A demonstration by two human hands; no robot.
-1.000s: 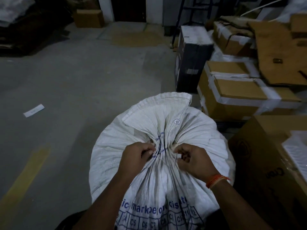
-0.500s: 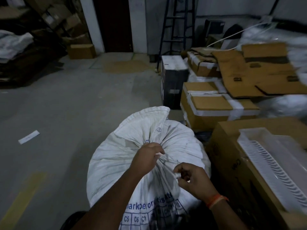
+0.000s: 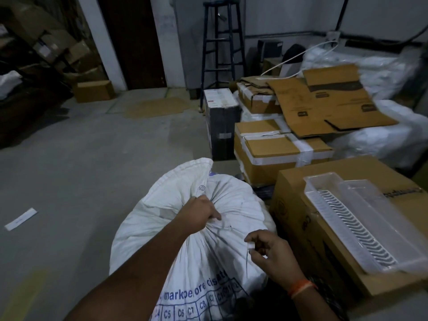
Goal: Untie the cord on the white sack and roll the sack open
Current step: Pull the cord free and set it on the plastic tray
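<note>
Dim, bluish indoor light, deep shadow at the left, wide-angle bending at the edges, slight softness throughout.

Both forearms are bare right up to where they leave view, with no sleeve showing on either. The left hand (image 3: 201, 213) has no ring, watch or band on it, and nothing sits on that wrist. The right hand (image 3: 271, 253) likewise shows no rings. Just behind the right hand, round the wrist, there is an orange band (image 3: 301, 288), thin and made of a few strands or cords lying side by side, lighter on one edge. Beyond the band the arm is bare again. Nothing else of the person can be seen.
</note>
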